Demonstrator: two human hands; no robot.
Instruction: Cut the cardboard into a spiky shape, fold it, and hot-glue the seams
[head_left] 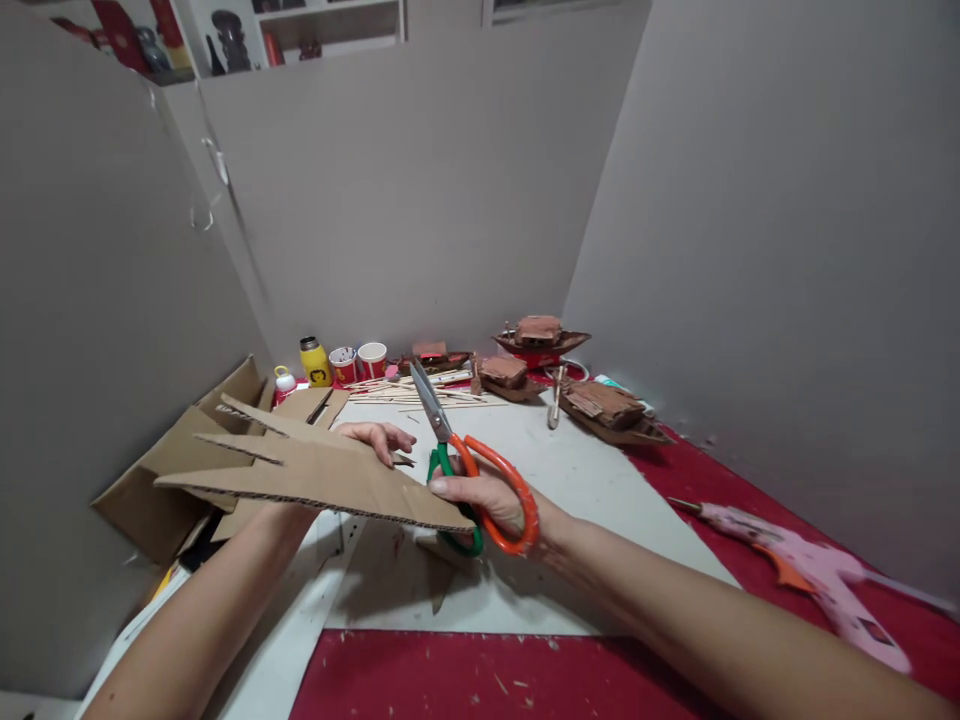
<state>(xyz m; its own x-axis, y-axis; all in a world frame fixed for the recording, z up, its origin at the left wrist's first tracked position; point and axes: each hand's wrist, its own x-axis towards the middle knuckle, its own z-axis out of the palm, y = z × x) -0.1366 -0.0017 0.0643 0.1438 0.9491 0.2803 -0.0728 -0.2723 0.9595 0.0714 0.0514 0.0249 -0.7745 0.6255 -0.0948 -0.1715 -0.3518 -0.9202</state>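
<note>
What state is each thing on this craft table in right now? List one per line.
cardboard piece, held raised by left hand, slits cut in it
scissors, in right hand, blades shut, pointing up
glue gun, lying on its side
yellow bottle, upright, capped
paper cups, upright
cardboard box, flaps open

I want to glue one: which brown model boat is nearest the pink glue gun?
The rightmost boat, lying by the white board's right edge; the others sit farther back and left.
</note>
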